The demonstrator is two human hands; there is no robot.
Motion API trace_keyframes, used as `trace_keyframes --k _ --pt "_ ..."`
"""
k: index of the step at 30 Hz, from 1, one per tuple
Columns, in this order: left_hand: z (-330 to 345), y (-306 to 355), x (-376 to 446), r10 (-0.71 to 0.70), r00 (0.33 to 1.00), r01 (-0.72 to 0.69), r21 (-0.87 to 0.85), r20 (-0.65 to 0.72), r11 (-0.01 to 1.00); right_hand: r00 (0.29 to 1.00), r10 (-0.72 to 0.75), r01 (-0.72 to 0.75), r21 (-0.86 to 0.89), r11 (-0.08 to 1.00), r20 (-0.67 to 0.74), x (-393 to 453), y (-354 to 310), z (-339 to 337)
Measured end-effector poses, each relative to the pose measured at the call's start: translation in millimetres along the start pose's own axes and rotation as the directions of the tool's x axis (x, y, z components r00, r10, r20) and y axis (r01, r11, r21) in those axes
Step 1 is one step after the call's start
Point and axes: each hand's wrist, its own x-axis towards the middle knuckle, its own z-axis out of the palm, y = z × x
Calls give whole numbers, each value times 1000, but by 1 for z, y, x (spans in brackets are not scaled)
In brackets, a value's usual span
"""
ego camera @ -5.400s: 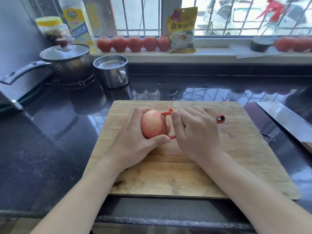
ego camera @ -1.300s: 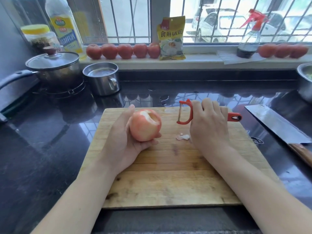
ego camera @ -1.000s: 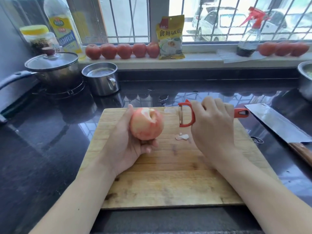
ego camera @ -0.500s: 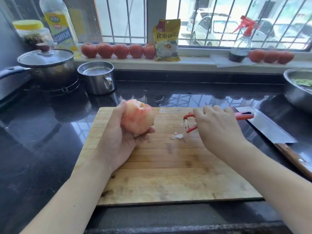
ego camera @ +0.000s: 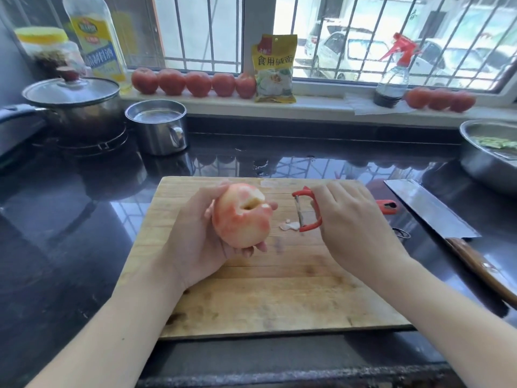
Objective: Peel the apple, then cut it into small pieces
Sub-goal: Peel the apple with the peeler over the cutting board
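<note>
left hand [ego camera: 193, 247]: fingers curled round apple [ego camera: 242, 215], partly peeled; right hand [ego camera: 352, 219]: fingers gripping peeler [ego camera: 307, 211]; both above cutting board [ego camera: 251, 303]

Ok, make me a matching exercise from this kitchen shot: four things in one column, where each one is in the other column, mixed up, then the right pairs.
Things:
1. apple
2. peeler
3. cleaver
4. scrap of peel

Places:
A. lying on the cutting board
B. held in the left hand
C. on the dark counter, right of the board
D. gripped by the right hand

Pairs: 1-B, 2-D, 3-C, 4-A
</note>
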Motion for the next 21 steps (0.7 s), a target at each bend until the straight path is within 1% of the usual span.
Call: trace_keyframes --k 2,4,7,10,12,17,21 --pt "0 0 -1 -64 994 64 -6 90 998 998 -16 22 106 994 -56 1 -8 -9" --pt "-1 0 -1 -90 986 92 -13 143 996 996 -18 35 199 979 -85 3 -15 -17" --pt "-3 0 0 -87 977 90 -8 196 996 999 2 15 356 934 -48 6 -19 -18" --pt "-7 0 0 -99 956 112 -31 275 993 1000 11 -5 451 892 -10 7 -20 -11" --pt "-9 -1 -1 -110 942 130 -42 318 991 1000 11 -13 477 879 6 6 -19 -7" --pt "-9 -2 1 -112 928 140 -53 355 989 1000 12 -25 482 876 29 6 -17 -4" --pt "-10 -2 1 -99 938 122 -48 333 991 998 15 -38 469 883 54 7 -17 -5"
